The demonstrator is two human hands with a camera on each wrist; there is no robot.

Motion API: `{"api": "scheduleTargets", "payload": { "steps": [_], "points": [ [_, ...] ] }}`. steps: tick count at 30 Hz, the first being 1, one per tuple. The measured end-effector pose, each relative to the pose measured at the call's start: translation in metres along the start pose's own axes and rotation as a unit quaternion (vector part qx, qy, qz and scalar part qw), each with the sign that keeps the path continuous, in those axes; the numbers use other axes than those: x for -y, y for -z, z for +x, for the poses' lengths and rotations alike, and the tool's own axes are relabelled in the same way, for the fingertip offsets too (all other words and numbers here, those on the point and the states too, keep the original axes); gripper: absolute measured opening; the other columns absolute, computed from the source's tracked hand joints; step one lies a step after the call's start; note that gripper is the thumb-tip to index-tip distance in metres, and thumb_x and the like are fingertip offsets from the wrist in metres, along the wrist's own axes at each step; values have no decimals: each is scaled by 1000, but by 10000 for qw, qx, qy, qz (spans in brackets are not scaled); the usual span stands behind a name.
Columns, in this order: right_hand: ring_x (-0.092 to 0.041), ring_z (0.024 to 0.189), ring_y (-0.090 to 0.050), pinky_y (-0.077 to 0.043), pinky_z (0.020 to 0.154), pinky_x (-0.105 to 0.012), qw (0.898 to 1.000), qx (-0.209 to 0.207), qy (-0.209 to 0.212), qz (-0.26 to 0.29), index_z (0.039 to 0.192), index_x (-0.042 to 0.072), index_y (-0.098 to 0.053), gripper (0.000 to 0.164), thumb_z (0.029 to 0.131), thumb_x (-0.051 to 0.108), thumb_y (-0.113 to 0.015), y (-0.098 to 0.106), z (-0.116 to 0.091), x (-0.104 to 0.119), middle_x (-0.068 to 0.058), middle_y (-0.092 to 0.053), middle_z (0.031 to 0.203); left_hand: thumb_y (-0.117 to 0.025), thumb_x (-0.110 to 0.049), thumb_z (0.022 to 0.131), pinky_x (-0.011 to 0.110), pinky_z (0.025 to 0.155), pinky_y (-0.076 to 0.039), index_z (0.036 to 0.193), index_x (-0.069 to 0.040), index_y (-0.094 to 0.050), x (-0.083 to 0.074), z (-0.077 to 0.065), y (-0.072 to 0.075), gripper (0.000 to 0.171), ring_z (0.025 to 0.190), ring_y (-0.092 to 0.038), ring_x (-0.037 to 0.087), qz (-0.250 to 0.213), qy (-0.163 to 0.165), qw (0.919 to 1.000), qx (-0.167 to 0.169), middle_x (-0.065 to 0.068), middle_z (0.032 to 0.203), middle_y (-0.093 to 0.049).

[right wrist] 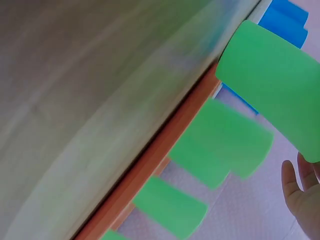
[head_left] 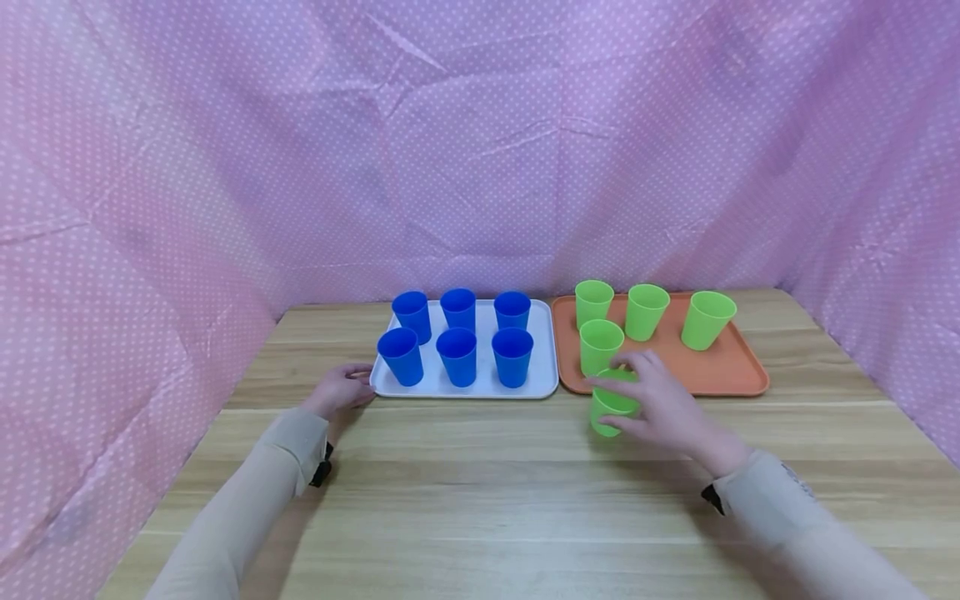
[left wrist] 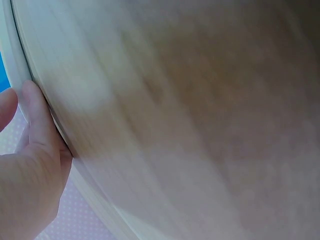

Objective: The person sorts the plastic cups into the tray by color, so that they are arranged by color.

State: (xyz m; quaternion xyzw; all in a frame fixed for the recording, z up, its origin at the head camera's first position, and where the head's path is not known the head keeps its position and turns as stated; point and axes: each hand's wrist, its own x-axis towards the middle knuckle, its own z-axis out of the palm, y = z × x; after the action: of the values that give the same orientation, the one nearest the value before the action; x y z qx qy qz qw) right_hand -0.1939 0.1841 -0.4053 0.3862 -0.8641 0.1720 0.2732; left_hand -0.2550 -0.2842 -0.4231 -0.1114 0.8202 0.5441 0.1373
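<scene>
My right hand [head_left: 663, 408] is spread around a green cup [head_left: 609, 427] that stands upright on the table in front of the orange tray [head_left: 705, 379]. Its fingers partly hide the cup's rim in the head view. In the right wrist view, the fingertips [right wrist: 301, 167] lie close to the rim of the nearest green cup [right wrist: 275, 82]. At the front left corner of the white tray [head_left: 465, 395], my left hand [head_left: 341, 390] touches the rim. The left wrist view shows a straight finger [left wrist: 39, 107] along that rim, with the thumb apart from it.
Several upright blue cups [head_left: 457, 360] stand in two rows on the white tray. More green cups [head_left: 600, 350] stand on the orange tray, three at the back and one at front left. Both trays lie side by side near the back of the wooden table [head_left: 450, 500], before a pink dotted cloth [head_left: 480, 167].
</scene>
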Motion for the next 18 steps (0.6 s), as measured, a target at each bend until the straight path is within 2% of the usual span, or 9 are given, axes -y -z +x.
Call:
{"api": "scheduleTargets", "payload": {
  "steps": [4, 10, 18],
  "points": [
    [-29, 97, -43, -41, 69, -35, 9998, -114, -186, -32, 108, 11, -72, 52, 60, 22, -87, 10, -2, -15, -13, -53, 107, -45, 5, 93, 26, 87, -54, 142, 5, -33, -1, -1, 0, 50, 98, -58, 15, 43, 44, 10000, -14, 30, 139, -41],
    [-32, 90, -43, -35, 71, -37, 9987, -402, -266, -188, 108, 6, -70, 54, 57, 13, -86, 23, -2, -39, -20, -54, 102, -47, 7, 91, 27, 87, -54, 142, 6, -33, -3, 0, 1, 53, 100, -58, 18, 48, -29, 10000, -21, 32, 137, -43],
    [-40, 94, -43, -35, 75, -45, 9967, -552, -516, -299, 108, 5, -69, 54, 57, 10, -86, 24, 1, -61, -24, -53, 103, -47, 7, 92, 29, 89, -54, 143, 5, -32, -1, 0, 1, 53, 106, -58, 21, 118, 29, 9999, -32, 31, 138, -43]
  ]
}}
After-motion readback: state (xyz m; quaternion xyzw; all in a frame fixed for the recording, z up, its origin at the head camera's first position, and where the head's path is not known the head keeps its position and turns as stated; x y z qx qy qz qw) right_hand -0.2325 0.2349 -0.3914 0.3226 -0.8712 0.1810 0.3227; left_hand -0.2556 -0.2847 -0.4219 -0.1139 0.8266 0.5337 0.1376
